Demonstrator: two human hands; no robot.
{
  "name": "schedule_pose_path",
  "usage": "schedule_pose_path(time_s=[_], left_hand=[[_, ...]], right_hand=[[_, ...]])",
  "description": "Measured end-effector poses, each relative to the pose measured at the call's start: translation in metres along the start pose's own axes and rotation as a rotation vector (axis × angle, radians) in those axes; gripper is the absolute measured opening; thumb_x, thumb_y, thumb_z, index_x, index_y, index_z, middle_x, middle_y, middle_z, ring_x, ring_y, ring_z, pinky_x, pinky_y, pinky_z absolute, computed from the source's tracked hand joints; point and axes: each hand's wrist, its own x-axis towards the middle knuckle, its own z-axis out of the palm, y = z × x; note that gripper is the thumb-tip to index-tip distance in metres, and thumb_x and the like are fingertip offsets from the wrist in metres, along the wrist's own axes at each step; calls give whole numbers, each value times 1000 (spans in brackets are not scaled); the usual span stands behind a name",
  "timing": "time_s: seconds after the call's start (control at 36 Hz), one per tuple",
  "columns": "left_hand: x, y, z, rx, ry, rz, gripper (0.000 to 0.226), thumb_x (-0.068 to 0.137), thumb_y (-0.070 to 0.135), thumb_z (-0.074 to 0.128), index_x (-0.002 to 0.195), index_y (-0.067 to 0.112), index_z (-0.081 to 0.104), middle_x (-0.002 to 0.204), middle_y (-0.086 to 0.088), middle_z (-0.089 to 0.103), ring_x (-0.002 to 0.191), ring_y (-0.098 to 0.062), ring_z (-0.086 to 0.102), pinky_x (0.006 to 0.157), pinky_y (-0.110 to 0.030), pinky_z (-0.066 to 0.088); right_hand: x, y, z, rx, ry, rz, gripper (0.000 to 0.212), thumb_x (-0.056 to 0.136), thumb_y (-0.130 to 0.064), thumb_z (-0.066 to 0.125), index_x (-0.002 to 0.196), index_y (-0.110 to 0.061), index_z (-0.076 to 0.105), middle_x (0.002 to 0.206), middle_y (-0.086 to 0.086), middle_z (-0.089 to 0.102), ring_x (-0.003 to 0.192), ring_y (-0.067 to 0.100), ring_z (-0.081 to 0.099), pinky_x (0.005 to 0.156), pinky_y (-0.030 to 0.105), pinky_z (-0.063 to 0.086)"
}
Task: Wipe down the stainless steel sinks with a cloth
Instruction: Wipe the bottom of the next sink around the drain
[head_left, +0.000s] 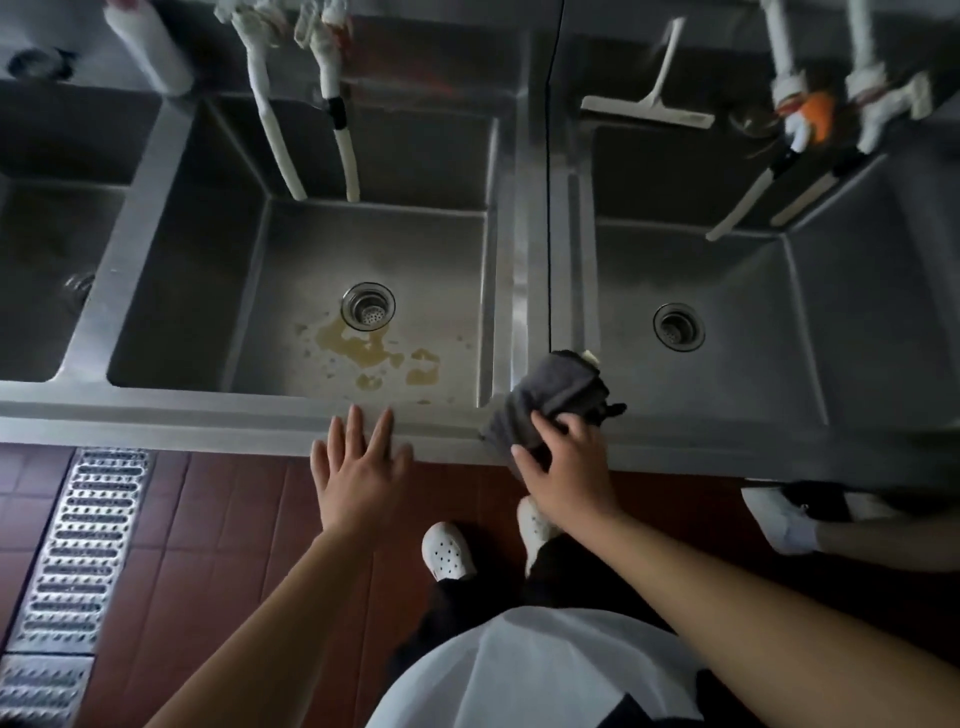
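Right hand (563, 462) curled over a grey cloth (556, 400), pressing it onto the front rim at the divider between middle basin (208, 291) and right basin (769, 395). Cloth bunched, draped partly over the rim edge, its far end reaching toward the right basin. Left hand (358, 467) flat and spread, fingers straight, resting on the front rim ahead of the middle basin, gripping nothing.

Yellowish residue (363, 353) noted on the middle basin floor, just beside the drain strainer (368, 305) on its near side. Residue lies forward and to the left of the cloth, down below rim level; patch runs roughly left to right, parallel to the front rim. Left hand nearer to the residue, yet empty; cloth hand a short reach to its right. Likely next requirement: cloth carried leftward and down over the rim into the basin.

Right basin floor visibly unstained. White squeegee (652, 106) lying on the back ledge, untouched.
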Motion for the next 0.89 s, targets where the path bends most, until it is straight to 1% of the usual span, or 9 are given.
schedule_pose_path(time_s=[0.06, 0.11, 0.17, 0.22, 0.28, 0.39, 0.47, 0.72, 0.89], left_hand=[[0, -1, 1, -2, 1, 6, 64, 95, 68, 14, 155, 48, 6, 167, 5, -6, 151, -14, -18, 122, -45, -12], [0, -2, 0, -9, 3, 4, 65, 93, 69, 13, 154, 49, 7, 167, 6, -4, 151, -13, -16, 122, -44, -12], [0, -3, -3, 9, 8, 11, 65, 93, 69, 15, 154, 48, 9, 167, 5, 0, 152, -14, -12, 122, -44, -9], [1, -3, -7, 35, 15, 20, 65, 93, 68, 18, 154, 48, 11, 167, 4, 5, 153, -16, -6, 122, -43, -5], [3, -3, -12, 49, 11, 27, 64, 93, 69, 20, 153, 48, 15, 166, 3, 10, 152, -17, 0, 120, -43, -3], [12, -7, -24, 123, -24, 52, 60, 93, 69, 27, 150, 50, 24, 162, 4, 25, 148, -21, 14, 117, -46, -4], [24, -12, -38, 109, -18, 86, 55, 95, 60, 36, 148, 44, 34, 151, 4, 39, 143, -24, 22, 119, -52, 2], [90, -24, -83, 135, -25, -57, 67, 97, 60, 40, 156, 42, 14, 162, -5, 24, 151, -27, 9, 122, -50, 4], [116, -24, -88, 103, -90, -110, 73, 98, 55, 43, 157, 38, 4, 160, -2, 27, 150, -26, 12, 122, -50, 6]], right_hand=[[3, -1, -2, -193, 85, -117, 54, 88, -52, 60, 136, -25, 59, 141, 10, 45, 125, 35, 41, 103, 48, 36], [10, -1, -2, -274, 161, -176, 58, 84, -53, 63, 137, -29, 57, 152, 14, 36, 133, 39, 37, 106, 55, 31], [20, -1, 2, -334, 88, -193, 72, 86, -63, 52, 151, -39, 33, 164, 12, 11, 148, 39, 14, 112, 62, 17], [33, 2, 11, -403, -61, -155, 78, 86, -78, 25, 153, -48, -2, 166, -1, -17, 150, 33, -19, 113, 67, -3], [45, 2, 21, -431, -110, -111, 79, 83, -82, 9, 151, -49, -12, 163, -7, -26, 146, 30, -33, 111, 69, -10], [80, -13, 26, -418, -77, -62, 80, 85, -79, 12, 155, -43, -3, 164, -5, -22, 145, 34, -33, 111, 72, -6], [125, -24, 14, -381, -102, -36, 82, 84, -79, 16, 155, -42, -1, 164, -5, -23, 144, 35, -34, 110, 72, -7], [283, -56, -43, -377, -227, 31, 84, 88, -77, 26, 157, -38, -2, 161, -2, -31, 143, 40, -35, 110, 73, -11], [362, -73, -73, -383, -258, 52, 87, 85, -80, 29, 156, -39, -1, 162, -2, -29, 143, 41, -33, 109, 74, -10]])
